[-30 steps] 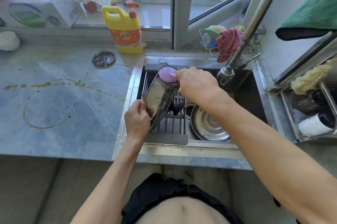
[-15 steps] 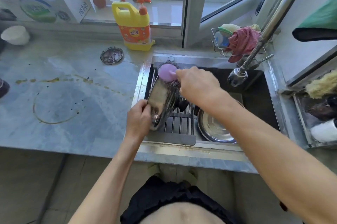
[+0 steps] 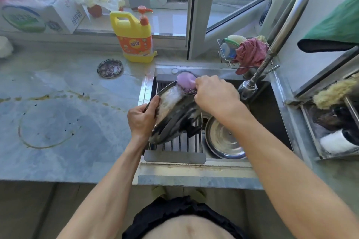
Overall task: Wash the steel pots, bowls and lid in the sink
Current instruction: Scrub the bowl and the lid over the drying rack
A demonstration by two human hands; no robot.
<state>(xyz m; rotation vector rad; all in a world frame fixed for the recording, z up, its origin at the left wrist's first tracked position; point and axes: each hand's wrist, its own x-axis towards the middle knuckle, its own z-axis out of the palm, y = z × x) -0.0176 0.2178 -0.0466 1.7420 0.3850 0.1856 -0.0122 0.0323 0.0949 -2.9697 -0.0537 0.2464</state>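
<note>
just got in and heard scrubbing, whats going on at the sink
A person is washing up. The left hand grips the rim of a steel pot, tilted on its side over the ribbed rack in the sink. The right hand holds a purple scrubber against the pot's upper edge. A steel lid lies in the basin beside it, and a yellow detergent bottle stands on the counter.

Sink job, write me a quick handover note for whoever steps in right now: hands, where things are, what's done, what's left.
Left hand grips the rim of the steel pot, tilted over the sink rack.
Right hand holds the purple scrubber against the pot's upper edge.
Steel lid lies in the sink basin, right of the rack.
Done: cannot tell that any piece is finished.
Left: finish scrubbing the pot, rinse, then the lid; no bowls in view.
</note>
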